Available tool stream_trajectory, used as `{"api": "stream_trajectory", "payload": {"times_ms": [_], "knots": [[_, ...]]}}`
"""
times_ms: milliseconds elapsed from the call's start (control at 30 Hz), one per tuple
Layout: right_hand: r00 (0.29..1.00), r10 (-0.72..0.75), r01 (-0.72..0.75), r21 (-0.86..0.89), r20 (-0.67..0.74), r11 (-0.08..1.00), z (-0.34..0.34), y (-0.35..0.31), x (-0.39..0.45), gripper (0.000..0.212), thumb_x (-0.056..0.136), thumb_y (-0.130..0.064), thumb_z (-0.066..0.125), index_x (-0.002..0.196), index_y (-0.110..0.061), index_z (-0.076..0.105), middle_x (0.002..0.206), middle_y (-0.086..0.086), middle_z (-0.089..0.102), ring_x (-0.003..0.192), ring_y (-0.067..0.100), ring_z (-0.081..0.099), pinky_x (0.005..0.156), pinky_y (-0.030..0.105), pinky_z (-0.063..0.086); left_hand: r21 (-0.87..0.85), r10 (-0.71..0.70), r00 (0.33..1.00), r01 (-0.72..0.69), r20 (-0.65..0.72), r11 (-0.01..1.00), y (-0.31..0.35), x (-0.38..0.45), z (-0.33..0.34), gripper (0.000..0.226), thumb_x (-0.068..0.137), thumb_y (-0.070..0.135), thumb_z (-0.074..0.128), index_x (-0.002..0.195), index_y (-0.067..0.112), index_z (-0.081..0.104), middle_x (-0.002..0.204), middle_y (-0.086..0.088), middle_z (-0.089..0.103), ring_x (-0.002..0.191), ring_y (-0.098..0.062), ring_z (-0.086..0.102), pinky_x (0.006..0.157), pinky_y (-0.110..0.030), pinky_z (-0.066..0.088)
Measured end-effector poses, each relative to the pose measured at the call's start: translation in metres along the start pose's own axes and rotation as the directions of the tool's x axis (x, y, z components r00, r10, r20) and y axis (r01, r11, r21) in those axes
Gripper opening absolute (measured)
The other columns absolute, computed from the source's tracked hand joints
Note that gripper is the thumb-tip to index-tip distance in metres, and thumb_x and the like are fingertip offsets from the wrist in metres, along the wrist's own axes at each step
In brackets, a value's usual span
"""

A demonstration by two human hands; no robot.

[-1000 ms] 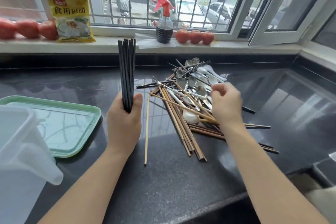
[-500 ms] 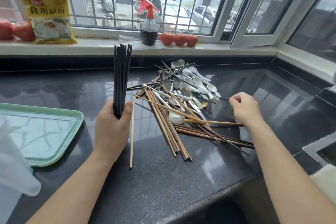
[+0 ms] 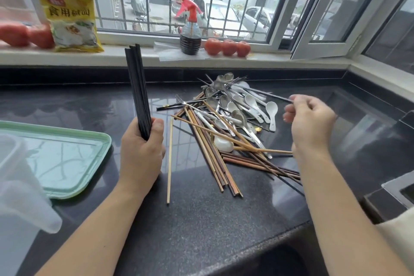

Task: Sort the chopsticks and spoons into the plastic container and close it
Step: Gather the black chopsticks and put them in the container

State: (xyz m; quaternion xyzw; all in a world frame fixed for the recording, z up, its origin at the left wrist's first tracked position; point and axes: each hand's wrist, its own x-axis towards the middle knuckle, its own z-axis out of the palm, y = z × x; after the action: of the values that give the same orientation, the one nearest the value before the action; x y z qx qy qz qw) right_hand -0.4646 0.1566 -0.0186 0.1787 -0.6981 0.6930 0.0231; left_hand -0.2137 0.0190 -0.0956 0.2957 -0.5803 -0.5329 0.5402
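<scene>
sorting step: left hand (image 3: 141, 152) grips black chopsticks (image 3: 137, 87) upright; right hand (image 3: 310, 123) pinches one thin dark chopstick (image 3: 276, 97) above the pile (image 3: 224, 123). next, join it to the bundle.

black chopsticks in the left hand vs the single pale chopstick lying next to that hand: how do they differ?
The black chopsticks are a bundle; the pale chopstick is alone. The black chopsticks stand nearly upright, gripped at their lower end by the left hand; the pale chopstick lies flat on the countertop, untouched. The black chopsticks are dark; the pale chopstick is light wood-coloured. Both are long, thin and still outside the plastic container.
</scene>
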Motion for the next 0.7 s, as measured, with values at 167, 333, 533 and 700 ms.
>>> {"api": "stream_trajectory", "payload": {"times_ms": [167, 333, 533, 700], "knots": [[0.816, 0.316, -0.443, 0.172, 0.485, 0.88, 0.022, 0.008, -0.051, 0.015, 0.101, -0.004, 0.056, 0.108, -0.006, 0.07, 0.091, 0.009, 0.076, 0.075, 0.014, 0.071, 0.072, 0.026, 0.057, -0.172, -0.073, 0.997, 0.078, 0.038, 0.982, 0.01, -0.003, 0.006, 0.017, 0.106, 0.014, 0.054, 0.089, 0.013, 0.05, 0.06, -0.002, 0.037, 0.047, -0.019, 0.033, 0.045, -0.033, 0.025], [0.679, 0.26, -0.372, 0.016, 0.686, 0.928, 0.06, 0.005, -0.115, 0.016, 0.101, -0.003, 0.056, 0.111, -0.008, 0.067, 0.096, 0.012, 0.077, 0.076, 0.02, 0.073, 0.075, 0.034, 0.061, -0.395, -0.219, 0.976, 0.193, -0.022, 0.898, 0.017, -0.005, 0.017, 0.01, 0.108, 0.02, 0.048, 0.106, 0.011, 0.05, 0.071, 0.0, 0.046, 0.051, -0.013, 0.04, 0.04, -0.026, 0.032], [0.629, 0.056, -0.053, -0.029, 0.776, 0.998, 0.09, 0.008, -0.157, 0.016, 0.098, -0.005, 0.06, 0.101, -0.02, 0.064, 0.088, 0.002, 0.074, 0.074, 0.003, 0.068, 0.069, 0.02, 0.054, -0.422, -0.256, 0.952, 0.166, -0.167, 0.891, 0.015, 0.005, 0.01, 0.02, 0.11, 0.026, 0.044, 0.095, 0.014, 0.043, 0.058, 0.003, 0.047, 0.044, -0.013, 0.039, 0.042, -0.026, 0.036], [0.543, -0.088, 0.368, -0.143, 0.835, 0.919, 0.093, 0.008, -0.154, 0.011, 0.098, -0.016, 0.061, 0.104, -0.025, 0.062, 0.092, -0.005, 0.072, 0.083, 0.008, 0.068, 0.08, 0.034, 0.058, -0.234, -0.174, 0.956, 0.118, -0.236, 0.965, 0.011, 0.011, 0.005, 0.017, 0.109, 0.03, 0.047, 0.094, 0.022, 0.05, 0.07, 0.006, 0.055, 0.061, -0.01, 0.051, 0.067, -0.037, 0.046]]}}
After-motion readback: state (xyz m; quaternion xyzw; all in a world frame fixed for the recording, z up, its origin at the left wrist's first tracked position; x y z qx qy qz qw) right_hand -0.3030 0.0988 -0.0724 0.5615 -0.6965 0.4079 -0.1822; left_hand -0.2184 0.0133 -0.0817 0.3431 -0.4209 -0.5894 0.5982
